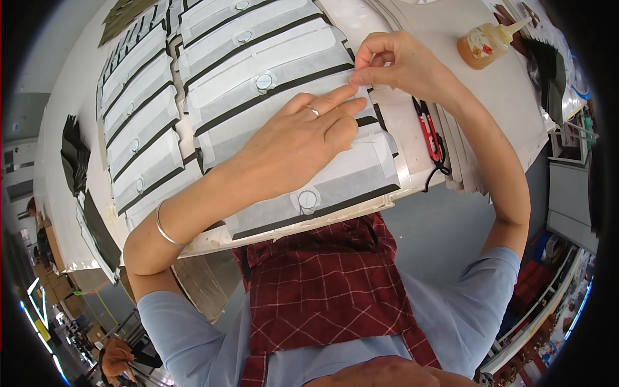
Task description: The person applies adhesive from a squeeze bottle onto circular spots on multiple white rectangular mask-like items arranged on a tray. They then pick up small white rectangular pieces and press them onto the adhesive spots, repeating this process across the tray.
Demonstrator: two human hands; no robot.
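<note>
Flat white-and-grey panels (271,55) with black edge strips lie overlapped in rows on the table. Several carry a round silver disc (264,82) under a clear patch. My left hand (309,129), with a ring on one finger, rests flat across the nearer panels, its fingers stretched toward their right ends. Just beyond those fingertips, my right hand (400,64) has thumb and forefinger pinched together at a panel's right end. Whatever lies in that pinch is too small to make out. The nearest panel (316,187) lies along the table's front edge, below my left hand.
A red-handled cutter (429,135) with a black cord lies right of the panels. Beyond it are stacked grey sheets (477,129) and a squeeze bottle (483,46) of amber liquid. Black strips (76,151) are bundled at the table's left side. Dark pieces (548,71) stand far right.
</note>
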